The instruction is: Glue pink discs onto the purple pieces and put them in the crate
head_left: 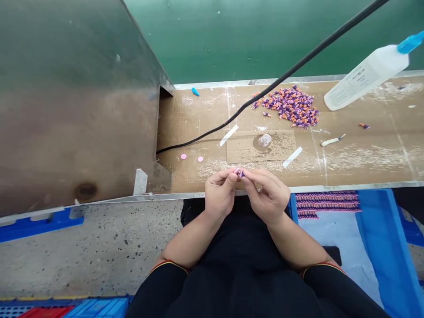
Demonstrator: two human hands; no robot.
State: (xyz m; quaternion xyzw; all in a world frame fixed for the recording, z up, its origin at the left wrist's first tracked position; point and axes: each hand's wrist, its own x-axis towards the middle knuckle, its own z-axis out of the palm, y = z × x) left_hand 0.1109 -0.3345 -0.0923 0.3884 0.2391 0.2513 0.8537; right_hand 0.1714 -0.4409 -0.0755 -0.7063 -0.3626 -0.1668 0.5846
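Near the front edge of the cardboard-covered bench, my left hand (220, 192) pinches a small pink disc (236, 171). My right hand (269, 194) holds a small purple piece (241, 174) against it, fingertips close together. Two more pink discs (183, 157) lie to the left on the cardboard. Beyond my hands a small clear cup (264, 140) stands on a taped cardboard piece (240, 148). Further back is a heap of purple and orange pieces (296, 106).
A metal box (79, 110) fills the left side. A black cable (248, 104) crosses above the bench. At the right are a white bottle (366, 77) and a small white tool (331, 141). A blue tray (386, 234) with rows of pieces sits below right.
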